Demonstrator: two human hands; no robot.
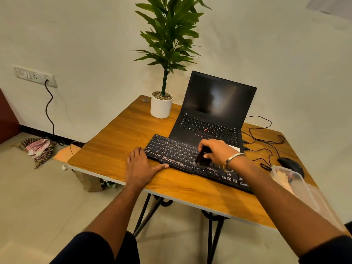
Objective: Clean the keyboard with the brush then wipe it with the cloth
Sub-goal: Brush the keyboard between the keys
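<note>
Behind the keyboard (190, 159) (touching it): laptop (211, 119), plant pot (161, 107).

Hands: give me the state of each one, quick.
Left hand: open, flat on the table, thumb against the keyboard.
Right hand: fingers gripping the brush on the keys.

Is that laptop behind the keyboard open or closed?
Open: the laptop has its lid raised, showing a dark screen and its own keys.

Under your right hand (215, 151) lie a black keyboard (190, 159) and black brush (202, 156); beyond it, a black laptop (215, 111), white pot (161, 107), orange-brown wood-grain table (118, 141).
</note>
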